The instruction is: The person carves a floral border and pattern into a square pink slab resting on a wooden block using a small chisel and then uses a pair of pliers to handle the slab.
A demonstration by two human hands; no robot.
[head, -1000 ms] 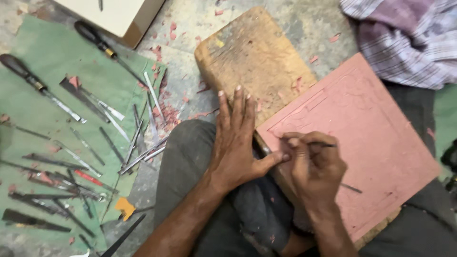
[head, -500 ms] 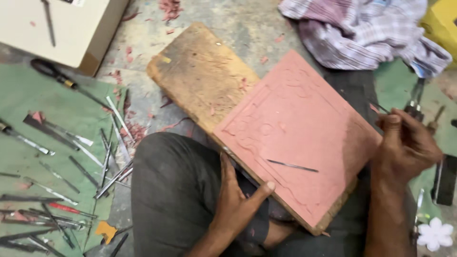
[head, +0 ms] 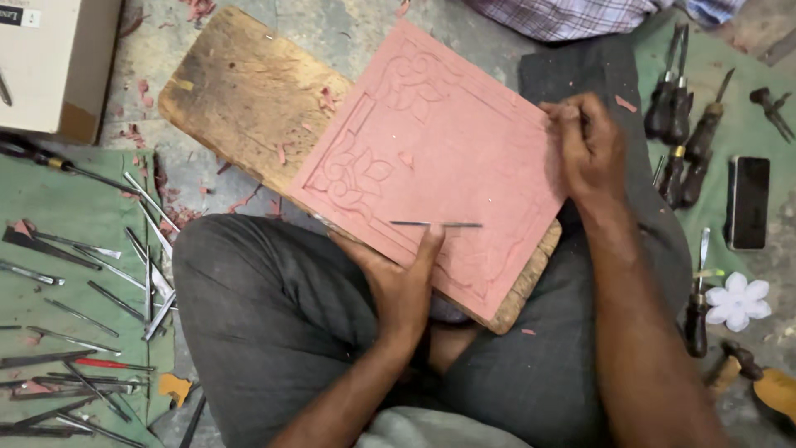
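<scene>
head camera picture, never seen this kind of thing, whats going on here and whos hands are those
The camera sits on a person's head and looks down, so you see that person's own lap and two bare hands. A worn wooden board rests across the legs, and a pink slab with flower and scroll patterns cut into it lies on top.

The left hand grips the slab's near edge, its thumb beside a thin metal tool lying on the slab. The right hand is curled at the slab's far right edge; what it holds cannot be made out.

Many thin metal tools lie on a green mat on one side, dark-handled tools and a phone on the other.
</scene>
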